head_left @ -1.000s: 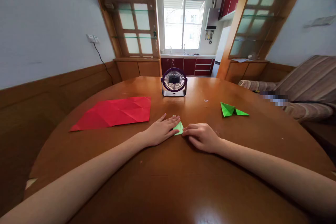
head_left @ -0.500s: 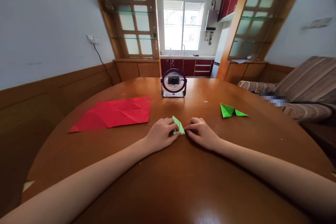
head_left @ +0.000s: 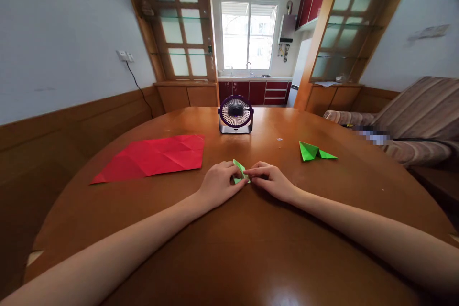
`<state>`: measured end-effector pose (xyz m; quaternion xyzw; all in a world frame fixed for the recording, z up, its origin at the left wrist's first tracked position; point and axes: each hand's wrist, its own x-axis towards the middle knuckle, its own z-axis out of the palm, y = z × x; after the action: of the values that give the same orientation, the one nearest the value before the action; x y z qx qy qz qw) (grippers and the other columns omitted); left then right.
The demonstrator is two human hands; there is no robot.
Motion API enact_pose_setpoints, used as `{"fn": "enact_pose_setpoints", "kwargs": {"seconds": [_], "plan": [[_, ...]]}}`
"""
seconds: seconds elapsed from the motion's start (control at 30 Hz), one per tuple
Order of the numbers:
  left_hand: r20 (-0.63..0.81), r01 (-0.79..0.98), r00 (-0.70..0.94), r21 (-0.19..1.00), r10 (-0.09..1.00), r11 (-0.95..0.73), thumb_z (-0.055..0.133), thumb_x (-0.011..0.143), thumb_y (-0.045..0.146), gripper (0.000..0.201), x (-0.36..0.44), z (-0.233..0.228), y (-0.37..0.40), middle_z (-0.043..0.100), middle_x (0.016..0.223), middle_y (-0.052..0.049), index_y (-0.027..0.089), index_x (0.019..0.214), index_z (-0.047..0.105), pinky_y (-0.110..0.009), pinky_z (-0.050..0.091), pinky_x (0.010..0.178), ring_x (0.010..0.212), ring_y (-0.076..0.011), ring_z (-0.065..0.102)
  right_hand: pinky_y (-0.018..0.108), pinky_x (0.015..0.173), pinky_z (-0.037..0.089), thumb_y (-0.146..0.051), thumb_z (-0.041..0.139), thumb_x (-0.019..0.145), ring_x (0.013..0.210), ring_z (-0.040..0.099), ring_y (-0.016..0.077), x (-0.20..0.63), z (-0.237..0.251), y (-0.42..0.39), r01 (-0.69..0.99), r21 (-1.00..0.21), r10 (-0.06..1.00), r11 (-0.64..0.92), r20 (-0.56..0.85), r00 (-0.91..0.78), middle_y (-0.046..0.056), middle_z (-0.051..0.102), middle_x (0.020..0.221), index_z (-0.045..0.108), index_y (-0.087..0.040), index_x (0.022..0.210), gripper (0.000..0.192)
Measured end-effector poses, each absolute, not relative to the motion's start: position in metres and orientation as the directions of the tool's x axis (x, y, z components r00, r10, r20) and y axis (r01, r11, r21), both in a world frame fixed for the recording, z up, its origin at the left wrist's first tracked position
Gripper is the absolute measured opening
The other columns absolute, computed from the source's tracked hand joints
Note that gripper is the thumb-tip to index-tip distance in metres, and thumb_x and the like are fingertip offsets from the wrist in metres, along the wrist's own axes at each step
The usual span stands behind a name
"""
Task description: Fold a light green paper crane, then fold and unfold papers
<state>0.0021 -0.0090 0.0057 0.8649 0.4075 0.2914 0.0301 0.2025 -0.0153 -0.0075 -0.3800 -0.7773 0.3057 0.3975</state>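
A second ago the left hand [head_left: 218, 184] lay flat on the green paper [head_left: 239, 171] mid-table [head_left: 251, 248], but now both it and the right hand [head_left: 269, 181] have curled in and pinch it between fingertips, lifting a flap, so the folding looks underway.

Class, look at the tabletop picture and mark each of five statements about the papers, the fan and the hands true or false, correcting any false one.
1. Both hands, left hand and right hand, pinch the small green paper. True.
2. The red paper sheet is rolled into a tube. False: it lies flat and creased on the wooden table.
3. The small fan stands on the far side of the table from the hands. True.
4. The folded green piece lies on the red sheet. False: it lies apart, to the right hand's side.
5. The fan is lying on its side. False: it stands upright.
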Motion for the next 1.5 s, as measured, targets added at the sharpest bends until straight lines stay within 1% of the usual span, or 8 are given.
{"fn": "enact_pose_setpoints", "kwargs": {"seconds": [0.2,0.37,0.6,0.8,1.1,1.23,1.37,1.5], "plan": [[0.526,0.674,0.355,0.429,0.773,-0.601,0.057,0.085,0.022,0.012,-0.001,0.002,-0.001,0.061,0.079,-0.002,0.018,0.076,0.064,-0.025,0.044,0.064,0.071,-0.0142,0.058,0.028,0.069,0.044,-0.029,0.063,0.078,0.072,0.054,0.0142,0.195,-0.006,-0.012,0.261,-0.868,0.9,0.423,0.368,-0.233,0.0,0.059,0.079,0.062,-0.018,0.084,0.013],[0.642,0.556,0.277,0.5,0.715,-0.665,0.054,0.089,0.026,0.014,-0.002,-0.001,0.004,0.06,0.083,-0.002,0.019,0.083,0.065,-0.023,0.047,0.062,0.07,-0.0122,0.058,0.026,0.058,0.039,-0.046,0.071,0.072,0.06,0.048,0.0121,0.194,-0.006,-0.009,0.204,-0.921,0.943,0.333,0.323,-0.082,-0.003,0.052,0.063,0.048,-0.019,0.065,0.036],[0.78,0.506,0.424,0.218,0.46,-0.835,0.052,0.091,0.021,0.01,-0.005,0.001,-0.002,0.064,0.098,-0.004,0.02,0.096,0.061,-0.025,0.052,0.077,0.088,-0.0136,0.064,0.032,0.081,0.05,-0.038,0.079,0.063,0.087,0.063,0.0168,0.198,-0.004,-0.008,-0.063,-0.961,0.963,0.268,0.269,-0.004,0.005,0.062,0.101,0.05,-0.02,0.097,0.047],[0.774,0.525,0.491,0.104,0.401,-0.845,0.05,0.089,0.014,0.012,-0.008,-0.001,-0.001,0.057,0.127,-0.01,0.019,0.097,0.058,-0.028,0.055,0.083,0.105,-0.0173,0.063,0.035,0.087,0.052,-0.027,0.08,0.057,0.098,0.063,0.0194,0.202,-0.011,-0.005,-0.201,-0.938,0.959,0.283,0.283,0.026,0.01,0.054,0.121,0.039,-0.024,0.125,0.079],[0.793,0.473,0.544,-0.018,0.276,-0.881,0.048,0.089,0.008,0.015,-0.013,0.004,0.003,0.064,0.119,-0.01,0.018,0.097,0.058,-0.04,0.048,0.1,0.12,-0.0221,0.055,0.033,0.079,0.05,-0.03,0.075,0.068,0.082,0.063,0.0173,0.203,-0.005,-0.013,-0.028,-0.943,0.941,0.332,0.333,-0.068,0.004,0.068,0.094,0.065,-0.019,0.1,0.035],[0.808,0.503,0.52,-0.027,0.277,-0.864,0.047,0.089,0.007,0.02,-0.015,0.002,0.005,0.067,0.103,-0.007,0.019,0.101,0.057,-0.037,0.051,0.091,0.103,-0.0195,0.062,0.036,0.085,0.049,-0.031,0.072,0.074,0.091,0.063,0.0194,0.203,-0.003,-0.016,0.065,-0.896,0.896,0.44,0.433,-0.102,0.006,0.068,0.101,0.065,-0.019,0.103,0.032],[0.801,0.511,0.51,0.012,0.315,-0.86,0.044,0.089,0.007,0.026,-0.016,-0.003,0.007,0.065,0.097,-0.007,0.019,0.109,0.055,-0.033,0.052,0.081,0.092,-0.0183,0.062,0.04,0.093,0.046,-0.027,0.067,0.081,0.102,0.057,0.0204,0.208,0.0,-0.019,0.349,-0.663,0.736,0.662,0.663,-0.136,0.007,0.061,0.109,0.066,-0.026,0.113,0.031],[0.789,0.491,0.529,0.016,0.313,-0.871,0.043,0.088,0.005,0.031,-0.017,-0.004,0.008,0.063,0.102,-0.009,0.019,0.111,0.058,-0.033,0.051,0.082,0.095,-0.0192,0.059,0.043,0.095,0.042,-0.025,0.065,0.085,0.104,0.054,0.0215,0.214,0.001,-0.019,0.505,-0.413,0.586,0.758,0.771,-0.249,0.005,0.059,0.106,0.071,-0.032,0.103,0.02]]}}
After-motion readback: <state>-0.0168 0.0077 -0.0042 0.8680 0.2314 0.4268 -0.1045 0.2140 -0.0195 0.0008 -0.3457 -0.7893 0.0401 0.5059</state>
